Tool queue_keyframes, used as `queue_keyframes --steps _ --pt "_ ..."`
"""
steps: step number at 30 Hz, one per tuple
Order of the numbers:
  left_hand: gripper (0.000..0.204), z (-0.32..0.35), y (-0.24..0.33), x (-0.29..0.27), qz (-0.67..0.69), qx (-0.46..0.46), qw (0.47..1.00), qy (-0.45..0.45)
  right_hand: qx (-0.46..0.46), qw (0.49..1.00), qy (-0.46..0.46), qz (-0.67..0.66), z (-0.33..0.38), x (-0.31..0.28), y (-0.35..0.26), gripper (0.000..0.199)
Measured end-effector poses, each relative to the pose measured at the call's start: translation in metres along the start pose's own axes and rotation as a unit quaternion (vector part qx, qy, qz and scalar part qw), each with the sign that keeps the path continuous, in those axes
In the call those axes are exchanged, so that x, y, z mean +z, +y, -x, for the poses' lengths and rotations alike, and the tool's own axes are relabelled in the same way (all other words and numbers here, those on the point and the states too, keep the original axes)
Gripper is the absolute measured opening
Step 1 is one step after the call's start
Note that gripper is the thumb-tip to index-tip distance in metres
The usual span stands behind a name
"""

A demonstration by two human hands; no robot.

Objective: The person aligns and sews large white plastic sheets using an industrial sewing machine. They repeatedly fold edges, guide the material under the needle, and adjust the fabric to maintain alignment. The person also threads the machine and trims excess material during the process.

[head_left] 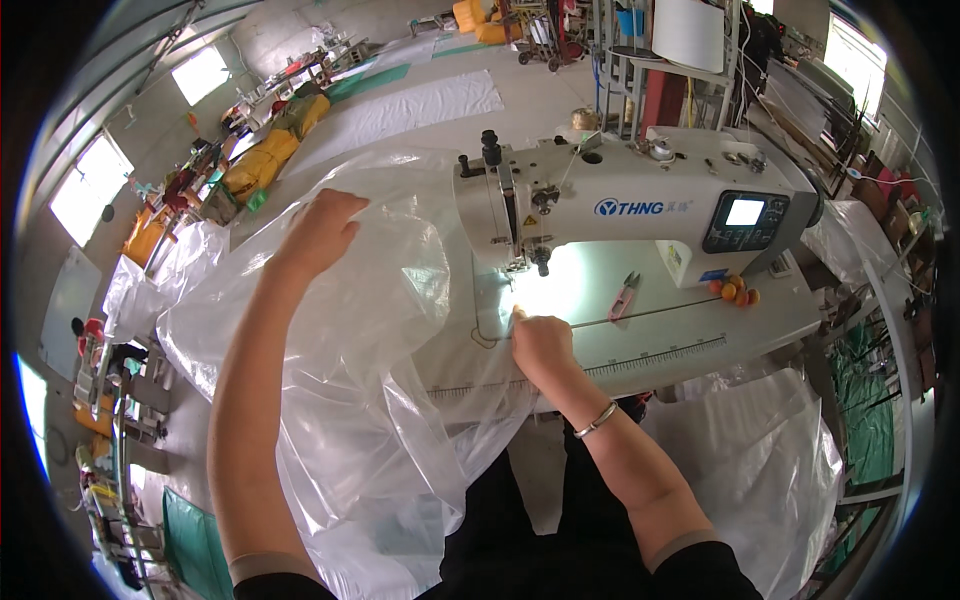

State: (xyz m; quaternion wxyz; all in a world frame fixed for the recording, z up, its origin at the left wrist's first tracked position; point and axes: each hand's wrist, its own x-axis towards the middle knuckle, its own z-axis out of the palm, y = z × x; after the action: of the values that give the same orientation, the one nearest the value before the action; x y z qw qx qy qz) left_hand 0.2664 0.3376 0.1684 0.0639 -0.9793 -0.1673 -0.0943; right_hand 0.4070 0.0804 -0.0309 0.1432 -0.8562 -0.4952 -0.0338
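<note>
A large clear plastic sheet (370,330) spreads over the left of the sewing table and drapes down across my lap. My left hand (322,232) is closed on the sheet, raised out to the left of the machine. Close in front of the needle, my right hand (543,350) pinches the sheet's edge against the table, its forefinger pointing toward the presser foot (515,268). The white industrial sewing machine (625,190) stands upright with its lamp lit. A metal bracelet circles my right wrist.
Pink-handled thread snips (625,296) lie on the sewing table (660,335), right of my right hand. Small orange and red round objects (736,290) sit beneath the machine's arm. More plastic sheeting (755,460) hangs at the right. Behind stands a rack with a large white thread cone (688,35).
</note>
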Motion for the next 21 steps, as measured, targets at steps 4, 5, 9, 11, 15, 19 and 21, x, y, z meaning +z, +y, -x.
queue_keyframes --steps 4,5,9,11,15,19,21 --pt "0.048 0.013 -0.041 0.023 -0.104 -0.031 0.994 -0.033 -0.005 1.000 -0.001 0.011 -0.005 0.001 -0.001 0.036" --pt "0.048 0.017 -0.047 0.030 -0.102 -0.039 0.993 -0.032 -0.006 1.000 0.001 0.007 -0.004 0.000 -0.003 0.036" --pt "0.047 0.026 -0.054 0.051 -0.082 -0.089 0.988 -0.093 0.013 1.000 -0.012 0.022 -0.009 -0.001 0.001 0.037" --pt "0.046 0.037 -0.058 0.056 -0.083 -0.115 0.976 -0.168 0.010 1.000 -0.010 0.021 -0.009 -0.007 0.000 0.037" --pt "0.049 0.103 -0.107 0.101 -0.030 -0.095 0.958 -0.270 -0.014 0.999 0.033 -0.009 -0.010 0.000 0.003 0.036" --pt "0.046 0.164 -0.025 0.089 0.076 0.043 0.937 -0.339 -0.007 0.999 0.041 -0.005 -0.013 0.001 0.033 0.024" --pt "0.035 0.210 0.020 0.089 0.092 0.143 0.904 -0.392 -0.022 0.998 0.053 0.010 -0.021 0.002 0.041 0.017"
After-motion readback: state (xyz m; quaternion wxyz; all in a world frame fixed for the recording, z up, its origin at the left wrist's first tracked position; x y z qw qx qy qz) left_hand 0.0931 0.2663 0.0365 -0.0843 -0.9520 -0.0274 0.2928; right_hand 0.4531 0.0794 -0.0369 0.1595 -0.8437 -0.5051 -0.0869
